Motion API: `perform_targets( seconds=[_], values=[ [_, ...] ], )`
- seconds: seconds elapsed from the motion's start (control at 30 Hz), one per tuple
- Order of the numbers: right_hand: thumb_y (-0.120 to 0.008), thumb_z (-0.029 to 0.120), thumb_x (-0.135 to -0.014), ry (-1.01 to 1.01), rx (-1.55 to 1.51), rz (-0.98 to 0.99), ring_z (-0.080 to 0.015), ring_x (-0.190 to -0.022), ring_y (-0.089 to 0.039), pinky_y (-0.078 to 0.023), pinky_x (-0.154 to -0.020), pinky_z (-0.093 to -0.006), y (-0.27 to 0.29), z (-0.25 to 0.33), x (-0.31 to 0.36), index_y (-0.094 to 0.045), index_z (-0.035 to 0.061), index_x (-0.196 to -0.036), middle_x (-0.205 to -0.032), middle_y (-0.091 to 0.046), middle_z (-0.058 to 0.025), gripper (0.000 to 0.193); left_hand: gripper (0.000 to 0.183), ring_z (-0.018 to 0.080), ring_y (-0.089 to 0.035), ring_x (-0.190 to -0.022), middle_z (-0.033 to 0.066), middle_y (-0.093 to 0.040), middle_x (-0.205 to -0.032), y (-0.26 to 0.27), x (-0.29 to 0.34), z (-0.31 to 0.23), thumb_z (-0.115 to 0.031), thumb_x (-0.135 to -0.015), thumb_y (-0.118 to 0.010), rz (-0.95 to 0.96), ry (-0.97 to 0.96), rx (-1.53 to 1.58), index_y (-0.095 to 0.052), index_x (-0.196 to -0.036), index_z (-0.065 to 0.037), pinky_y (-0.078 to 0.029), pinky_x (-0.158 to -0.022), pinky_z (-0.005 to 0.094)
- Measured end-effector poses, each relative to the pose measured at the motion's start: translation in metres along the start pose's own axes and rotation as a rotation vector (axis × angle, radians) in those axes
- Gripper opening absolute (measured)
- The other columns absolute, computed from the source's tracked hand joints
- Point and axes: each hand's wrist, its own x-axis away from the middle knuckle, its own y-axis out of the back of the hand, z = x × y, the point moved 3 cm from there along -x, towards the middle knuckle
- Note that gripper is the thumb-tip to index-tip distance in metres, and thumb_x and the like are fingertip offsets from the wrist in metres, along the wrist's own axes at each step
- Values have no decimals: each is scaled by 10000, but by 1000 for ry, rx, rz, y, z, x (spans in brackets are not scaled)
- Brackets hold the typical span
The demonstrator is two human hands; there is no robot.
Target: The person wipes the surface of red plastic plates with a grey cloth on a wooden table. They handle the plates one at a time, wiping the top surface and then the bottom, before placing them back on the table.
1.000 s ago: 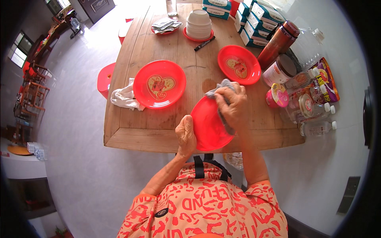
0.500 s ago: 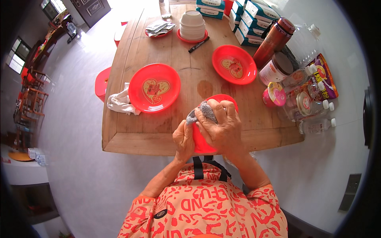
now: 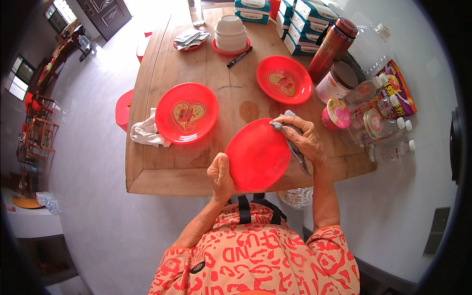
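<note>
A plain red plastic plate (image 3: pixel 258 155) is tilted above the table's near edge. My left hand (image 3: pixel 221 178) grips its left rim, thumb on top. In my right hand (image 3: pixel 307 140) is a grey cloth (image 3: pixel 296 150), bunched at the fingers and hanging down beside the plate; its upper end lies at the plate's right rim. Another red plate (image 3: pixel 187 114) with a gold heart print lies to the left, next to a crumpled white cloth (image 3: pixel 146 132). A third red plate (image 3: pixel 284 79) with a similar print lies farther back on the right.
At the wooden table's (image 3: pixel 162 180) right edge crowd clear bottles (image 3: pixel 393 150), a pink cup (image 3: pixel 336 114), a tub (image 3: pixel 336 82) and a copper-coloured flask (image 3: pixel 333 49). Farther back are stacked white bowls (image 3: pixel 230 33), a black marker (image 3: pixel 239 57), sachets (image 3: pixel 191 38) and teal-and-white boxes (image 3: pixel 309 27).
My right hand has moved right, from the plate's middle to its right rim, taking the grey cloth along. The plate's face now shows, and my left hand holds its left rim.
</note>
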Motion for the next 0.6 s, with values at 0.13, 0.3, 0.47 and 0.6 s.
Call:
perform_targets(
  seconds=[0.13, 0.3, 0.47, 0.6],
  values=[
    [-623, 52, -904, 44, 59, 49, -99, -930, -571, -463, -840, -243, 7, 1, -3, -680, 11, -1052, -976, -641, -18, 163, 308, 49, -504, -730, -10, -585, -816, 2, -9, -16, -242, -1014, -440, 228, 315, 190, -618, -935, -3, -411, -665, 199],
    [-675, 42, -822, 248, 176, 126, -183, -921, -553, -470, -817, -329, 1, 22, -12, -713, 75, -989, -938, -651, -62, 175, 383, 60, -542, -768, 13, -605, -850, 7, -43, -33, -270, -1021, -375, 412, 215, -4, -619, -964, 19, -441, -686, 212],
    [-720, 98, -756, 533, 622, -175, -262, -940, -550, -476, -829, -373, -41, 53, -8, -716, 130, -963, -985, -629, -103, 210, 367, 25, -433, -712, -62, -494, -779, -3, -44, -43, -324, -1024, -451, 282, 108, -183, -560, -852, -19, -388, -612, 204],
    [-740, 157, -722, 740, 885, -361, -311, -961, -530, -474, -807, -408, -102, 66, 21, -714, 118, -945, -1083, -581, -131, 227, 358, 34, -498, -797, -27, -592, -874, -4, -28, -34, -298, -1026, -450, 154, -57, -75, -610, -1000, 21, -435, -700, 188]
  ],
)
